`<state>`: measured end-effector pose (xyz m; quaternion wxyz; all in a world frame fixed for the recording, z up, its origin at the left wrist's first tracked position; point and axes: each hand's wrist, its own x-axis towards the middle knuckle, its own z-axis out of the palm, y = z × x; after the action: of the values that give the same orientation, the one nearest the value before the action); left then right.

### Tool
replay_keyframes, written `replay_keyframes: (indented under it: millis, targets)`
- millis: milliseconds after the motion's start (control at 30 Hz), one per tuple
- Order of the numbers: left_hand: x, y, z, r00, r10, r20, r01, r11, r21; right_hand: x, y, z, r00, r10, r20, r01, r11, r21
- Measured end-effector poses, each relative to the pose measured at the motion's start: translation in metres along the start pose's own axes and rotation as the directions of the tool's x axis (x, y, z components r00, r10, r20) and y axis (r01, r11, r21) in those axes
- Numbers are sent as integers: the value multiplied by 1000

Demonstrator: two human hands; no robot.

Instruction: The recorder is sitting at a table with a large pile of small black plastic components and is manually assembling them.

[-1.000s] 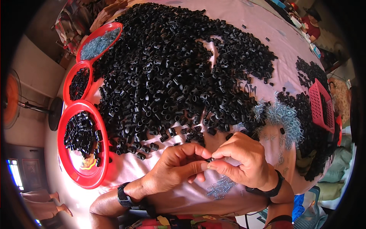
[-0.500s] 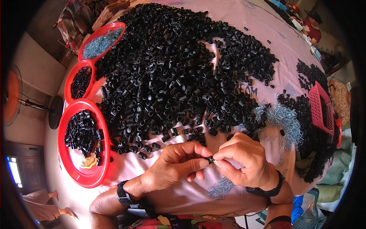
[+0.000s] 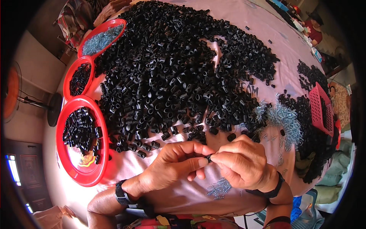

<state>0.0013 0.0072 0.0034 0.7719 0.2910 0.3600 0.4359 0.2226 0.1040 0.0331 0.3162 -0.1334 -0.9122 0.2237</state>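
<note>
My left hand (image 3: 177, 163) pinches a small black plastic piece (image 3: 208, 158) between thumb and forefinger, just above the near part of the cloth. Its other fingers curl below. My right hand (image 3: 244, 162) is closed, its thumb and forefinger tips pressed together against the piece's right end. Whatever lies between those right fingertips is hidden. Under my hands, a small scatter of thin metal springs (image 3: 219, 188) lies on the pink cloth (image 3: 175, 196). Just beyond them spreads a large heap of short, hollow black plastic caps (image 3: 164, 80).
Along the left stand a red tray of black parts (image 3: 102, 131), a smaller red tray (image 3: 91, 76) of black pieces and a red tray of springs (image 3: 121, 28). Another spring pile (image 3: 286, 122) lies at right, near a pink basket (image 3: 317, 108). A person (image 3: 314, 30) sits far right.
My right fingers have rolled inward over the piece's end, and the hand has tilted slightly. My left hand keeps its pinch. At the lower left, another person's limbs have shifted.
</note>
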Motion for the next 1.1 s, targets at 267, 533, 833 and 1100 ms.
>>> replay_keyframes:
  millis: [267, 533, 833, 1100]
  targets:
    - [-4, 6, -1, 999, -43, -9, 43, 999, -13, 2, 1, -2, 993, 116, -4, -114, 985, 130]
    - [-6, 19, -16, 921, 196, -337, -228, 972, -56, 4, 5, 6, 965, 133, 227, -95, 980, -174]
    - [-9, 16, -17, 926, 231, -300, -209, 972, 103, -3, 13, 16, 971, 112, 209, -73, 980, -186]
    - [-4, 5, -10, 967, 181, -179, -135, 961, 242, -4, 16, 12, 979, 118, 164, -100, 988, -115]
